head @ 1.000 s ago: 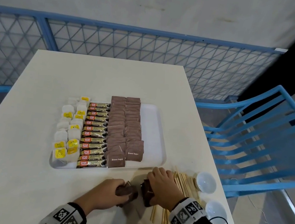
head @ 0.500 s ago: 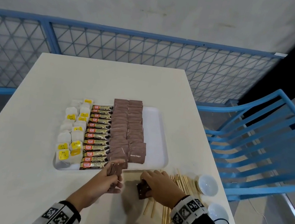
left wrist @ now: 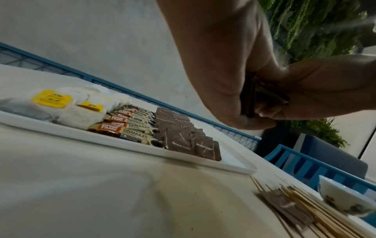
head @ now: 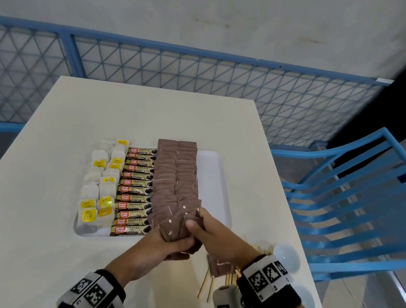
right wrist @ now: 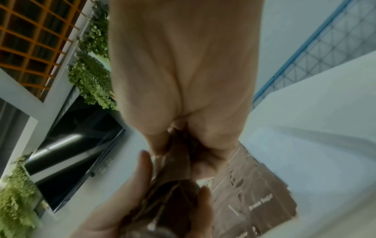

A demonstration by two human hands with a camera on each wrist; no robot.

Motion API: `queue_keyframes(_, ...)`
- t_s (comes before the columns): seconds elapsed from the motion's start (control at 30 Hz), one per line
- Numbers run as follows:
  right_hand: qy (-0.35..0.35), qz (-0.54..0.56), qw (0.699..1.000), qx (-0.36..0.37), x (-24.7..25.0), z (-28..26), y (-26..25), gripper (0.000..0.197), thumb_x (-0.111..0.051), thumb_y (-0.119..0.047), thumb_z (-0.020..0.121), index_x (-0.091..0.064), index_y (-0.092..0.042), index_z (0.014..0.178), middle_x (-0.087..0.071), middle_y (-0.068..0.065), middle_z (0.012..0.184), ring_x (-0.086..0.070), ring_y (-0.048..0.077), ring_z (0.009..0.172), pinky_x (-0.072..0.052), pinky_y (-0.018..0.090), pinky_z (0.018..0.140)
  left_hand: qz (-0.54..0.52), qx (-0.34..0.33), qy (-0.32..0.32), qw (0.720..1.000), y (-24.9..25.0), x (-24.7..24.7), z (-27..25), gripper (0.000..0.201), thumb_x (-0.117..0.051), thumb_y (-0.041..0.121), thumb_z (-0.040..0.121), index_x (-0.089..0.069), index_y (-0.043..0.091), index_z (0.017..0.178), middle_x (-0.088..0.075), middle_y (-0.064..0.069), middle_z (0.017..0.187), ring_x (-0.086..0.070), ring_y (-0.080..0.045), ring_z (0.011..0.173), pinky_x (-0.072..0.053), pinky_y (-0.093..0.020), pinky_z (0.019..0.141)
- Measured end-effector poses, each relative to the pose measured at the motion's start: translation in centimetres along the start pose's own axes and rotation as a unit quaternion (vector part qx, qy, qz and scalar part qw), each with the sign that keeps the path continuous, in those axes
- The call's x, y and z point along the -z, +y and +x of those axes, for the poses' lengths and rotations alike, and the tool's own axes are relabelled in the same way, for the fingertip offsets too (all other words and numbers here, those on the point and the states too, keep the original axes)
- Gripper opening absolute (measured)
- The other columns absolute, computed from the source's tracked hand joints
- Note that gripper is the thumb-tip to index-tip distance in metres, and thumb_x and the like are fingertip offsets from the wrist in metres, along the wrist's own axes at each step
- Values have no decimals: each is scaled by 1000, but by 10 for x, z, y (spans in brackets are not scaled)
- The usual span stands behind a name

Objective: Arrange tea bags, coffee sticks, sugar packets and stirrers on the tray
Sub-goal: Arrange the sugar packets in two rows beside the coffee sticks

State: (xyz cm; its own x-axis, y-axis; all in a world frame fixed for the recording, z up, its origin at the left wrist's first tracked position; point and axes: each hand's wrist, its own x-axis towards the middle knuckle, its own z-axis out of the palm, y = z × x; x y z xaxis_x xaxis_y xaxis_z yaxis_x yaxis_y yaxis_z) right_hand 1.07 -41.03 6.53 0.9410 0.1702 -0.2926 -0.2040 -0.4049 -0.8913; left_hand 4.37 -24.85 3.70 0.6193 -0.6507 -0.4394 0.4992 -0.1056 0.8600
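A white tray on the table holds tea bags on its left, a column of coffee sticks and two columns of brown sugar packets. Above the tray's near edge my left hand grips a fanned stack of brown sugar packets. My right hand pinches the same stack from the right; its thumb and fingers close on the packets in the right wrist view. Wooden stirrers and one loose sugar packet lie on the table below my right wrist.
Two small white bowls sit near the table's right edge. A blue slatted chair stands to the right, and a blue mesh railing runs behind the table. The tray's right strip is bare.
Both hands rose from the table in front of the tray and came together over its near edge, now holding one stack of sugar packets between them.
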Motion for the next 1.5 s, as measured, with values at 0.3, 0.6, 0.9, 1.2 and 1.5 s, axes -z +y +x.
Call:
queue_keyframes(0.3,11,-252,966,-50,-13,-5,9,31,-31,-39,99,-50,-14,103,-27,-4,110,-25,16,105,-25,29,100,1,4,43,999,1,2,-9,21,-58,6,88,-68,17,103,-73,-11,86,-71,-25,81,-55,-30,71)
queue_keyframes(0.6,33,-455,882,-123,6,-24,63,45,-52,-37,90,-45,-25,132,-39,2,126,-36,21,115,-32,31,100,-38,7,101,994,5,22,-13,20,-47,0,91,-64,5,100,-70,-20,86,-70,-27,79,-56,-29,70)
queue_keyframes(0.9,6,-519,847,-117,0,-29,80,49,-61,-34,84,-42,-16,125,-40,8,126,-39,25,113,-35,36,100,-97,-13,111,989,10,28,-16,45,-41,-10,89,-63,23,109,-72,-14,92,-69,-32,85,-54,-39,80)
queue_keyframes(1.2,15,-401,912,-77,14,-28,57,29,-52,-45,89,-54,-19,101,-45,-7,100,-37,11,91,-36,23,86,-91,-12,158,983,4,40,-19,43,-42,-17,85,-64,17,99,-67,-10,87,-67,-23,72,-53,-31,68)
queue_keyframes(1.5,76,-109,987,-95,18,16,33,24,-53,-3,88,-50,-16,108,-59,3,87,-61,16,66,-52,17,53,-227,-11,216,950,4,66,-34,19,-42,4,93,-59,6,101,-71,-13,80,-71,-22,66,-59,-29,58)
